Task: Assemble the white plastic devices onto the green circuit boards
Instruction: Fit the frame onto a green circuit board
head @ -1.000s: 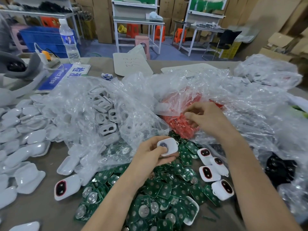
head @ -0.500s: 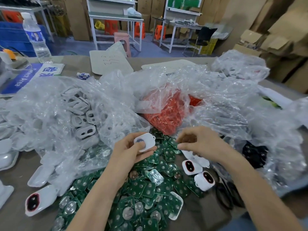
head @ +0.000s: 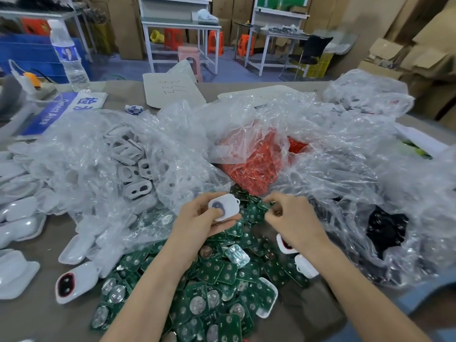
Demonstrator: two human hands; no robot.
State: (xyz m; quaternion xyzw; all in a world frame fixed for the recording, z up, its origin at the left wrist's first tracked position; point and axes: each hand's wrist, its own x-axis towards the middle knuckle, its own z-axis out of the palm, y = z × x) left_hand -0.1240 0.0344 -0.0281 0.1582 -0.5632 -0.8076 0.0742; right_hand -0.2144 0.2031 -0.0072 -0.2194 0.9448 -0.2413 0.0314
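My left hand [head: 197, 224] grips a white plastic device [head: 225, 206] with a dark oval window, held above the heap of green circuit boards [head: 209, 287]. Just to its right, my right hand [head: 290, 217] has its fingers curled, with the fingertips close to the device; what they pinch is too small to make out. Finished white devices with dark red windows lie at the left [head: 74, 282] and under my right wrist [head: 283, 244]. A clear bag of white shells [head: 133, 169] sits behind my left hand.
An opened bag of red parts [head: 259, 169] lies behind my hands, with a bag of black parts [head: 385, 228] at the right. Loose white shells [head: 19, 213] cover the left side of the table. A water bottle [head: 70, 58] stands at the far left.
My right hand came back from the red bag toward the device in my left hand. The camera view has shifted and now sits closer over the hands.
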